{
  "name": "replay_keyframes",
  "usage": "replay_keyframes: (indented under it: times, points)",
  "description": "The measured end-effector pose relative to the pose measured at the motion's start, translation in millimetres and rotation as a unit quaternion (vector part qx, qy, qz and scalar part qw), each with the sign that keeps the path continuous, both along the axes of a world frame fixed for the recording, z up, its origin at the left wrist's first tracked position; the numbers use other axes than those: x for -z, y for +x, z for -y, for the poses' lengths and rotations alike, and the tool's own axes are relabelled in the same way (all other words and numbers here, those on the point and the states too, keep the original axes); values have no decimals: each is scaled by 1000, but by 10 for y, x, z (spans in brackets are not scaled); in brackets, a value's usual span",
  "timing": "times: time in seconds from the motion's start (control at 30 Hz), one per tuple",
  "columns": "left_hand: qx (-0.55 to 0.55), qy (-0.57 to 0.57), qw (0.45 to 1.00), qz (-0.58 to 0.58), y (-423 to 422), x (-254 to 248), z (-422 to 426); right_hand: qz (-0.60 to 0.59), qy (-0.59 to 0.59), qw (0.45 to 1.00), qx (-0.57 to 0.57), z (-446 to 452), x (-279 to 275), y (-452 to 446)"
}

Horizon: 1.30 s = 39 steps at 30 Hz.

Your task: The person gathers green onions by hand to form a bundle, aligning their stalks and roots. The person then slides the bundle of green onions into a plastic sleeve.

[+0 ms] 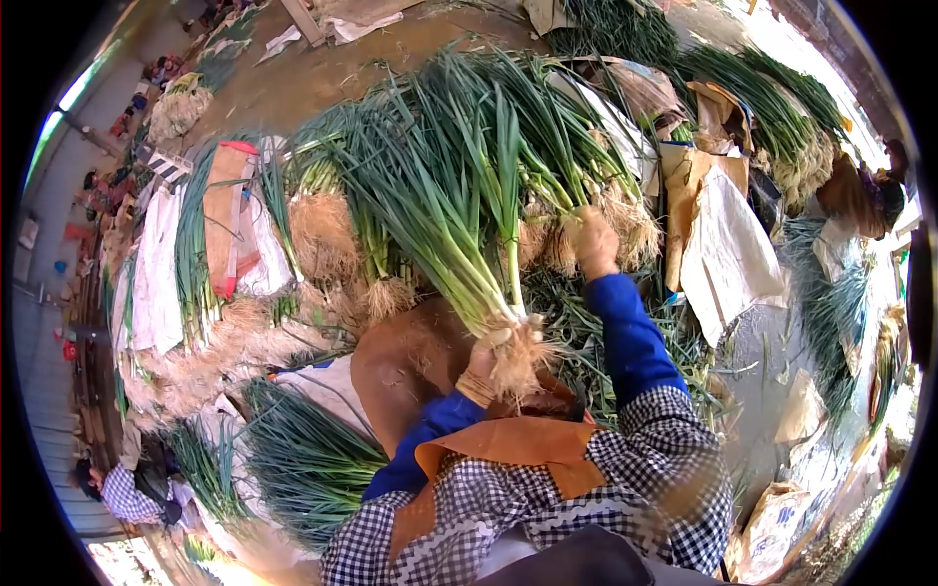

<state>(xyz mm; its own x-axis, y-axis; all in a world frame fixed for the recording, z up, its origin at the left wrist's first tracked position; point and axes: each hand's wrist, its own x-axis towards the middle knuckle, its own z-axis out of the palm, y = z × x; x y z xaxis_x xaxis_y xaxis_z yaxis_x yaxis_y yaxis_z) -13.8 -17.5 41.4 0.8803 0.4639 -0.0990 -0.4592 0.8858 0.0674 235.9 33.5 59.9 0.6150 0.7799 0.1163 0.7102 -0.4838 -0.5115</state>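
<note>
A bunch of green onions [459, 264] with long dark leaves and pale, bushy roots is in my left hand [483, 359]. My fingers are closed around the white ends just above the roots, and the leaves fan away up and to the left. My right hand [593, 241] is closed at the root end of a green onion stalk [559, 195] in the pile beyond. How many stalks it pinches is hidden. More green onions with tangled roots [625, 227] lie beside that hand.
A brown leather-like sheet [401, 356] lies under my left forearm. Loose leaves [625, 342] cover the ground between my arms. A white sack [728, 254] lies to the right, and more green onions [298, 449] at lower left. A person [137, 493] is at far left.
</note>
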Motion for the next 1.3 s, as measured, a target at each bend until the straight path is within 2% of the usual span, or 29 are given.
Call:
replay_keyframes:
  times: [0.07, 0.17, 0.2, 0.23, 0.27, 0.33, 0.37, 0.4, 0.43, 0.47, 0.5, 0.53, 0.63, 0.67, 0.7, 0.73, 0.77, 0.8, 0.83, 0.93, 1.0, 1.03, 1.07, 1.1, 1.13, 1.17, 1.2, 1.27, 1.3]
  points:
    - [-45, 15, 998, 34, -105, -20, -138, 28, -147, 989, 15, -196, 115, 298]
    - [-131, 33, 985, 107, -250, -22, -333, -101, -162, 980, -50, -284, 419, 498]
    - [-164, 60, 976, 130, -274, -182, -375, -183, -81, 974, -105, -210, 422, 535]
    - [-131, 32, 981, 140, -323, 41, -455, -271, -8, 949, -162, -135, 424, 572]
    - [-117, 16, 983, 144, -335, 130, -456, -433, 47, 894, -107, 28, 243, 426]
    - [-113, 25, 991, 67, -285, 125, -358, -450, 94, 884, -84, 337, -66, -22]
    - [-120, 48, 991, -14, -242, 70, -272, -368, 14, 920, -131, 503, -183, -173]
    - [-93, 64, 991, -75, -229, 73, -245, -285, 47, 925, -246, 678, 158, -247]
    - [-93, 45, 992, -76, -203, 143, -219, -65, -58, 905, -415, 910, 276, -364]
    - [-91, 25, 993, -76, -184, 256, -201, 151, -75, 814, -556, 1140, 389, -483]
    - [-82, 26, 995, -47, -206, 321, -215, -87, -307, 779, -540, 1263, 270, -471]
    - [-86, 2, 996, -25, -227, 387, -223, -5, -356, 731, -582, 1385, 420, -320]
    - [-65, 1, 996, 64, -237, 261, -246, 45, -421, 778, -464, 770, 647, 353]
    - [-67, 0, 996, 63, -246, 279, -214, -9, -395, 814, -425, 417, 860, 526]
    - [-75, 20, 996, 41, -239, 307, -218, -80, -209, 935, -275, 308, 672, 447]
    - [-85, 44, 995, 21, -210, 307, -244, -143, -3, 984, -106, 175, 435, 364]
    - [-98, 30, 995, -11, -198, 256, -228, -134, -65, 983, -104, -64, 713, 424]
    - [-112, 36, 992, -44, -182, 229, -233, -128, -127, 979, -100, -196, 459, 182]
    - [-107, 46, 993, -23, -164, 204, -224, -125, -99, 987, -32, -67, 212, -27]
    - [-108, 48, 993, -25, -161, 189, -233, 67, -36, 995, -68, 242, -48, -509]
    - [-74, 26, 994, -73, -125, 263, -208, 157, -133, 962, -182, 589, -192, -897]
    - [-95, 14, 988, -117, -78, 375, -186, 222, -79, 927, -292, 817, -172, -995]
    - [-89, 11, 989, -121, -104, 369, -142, 109, 89, 927, -346, 939, 130, -961]
    - [-73, 46, 986, -141, -114, 339, -107, -131, 43, 948, -286, 1007, -16, -763]
    - [-56, 79, 982, -160, -117, 316, -55, -364, -5, 909, -205, 1033, -157, -566]
    - [-67, 93, 982, -152, -119, 313, -48, -276, 12, 949, -151, 907, -209, -463]
    - [-67, 93, 982, -151, -117, 337, -19, -309, -14, 948, -73, 714, -170, -436]
    - [-68, 78, 989, -101, -81, 389, -29, -328, 81, 936, -95, 359, 145, -406]
    - [-51, 43, 991, -119, -51, 221, -3, -430, 92, 891, -115, 140, 357, -337]
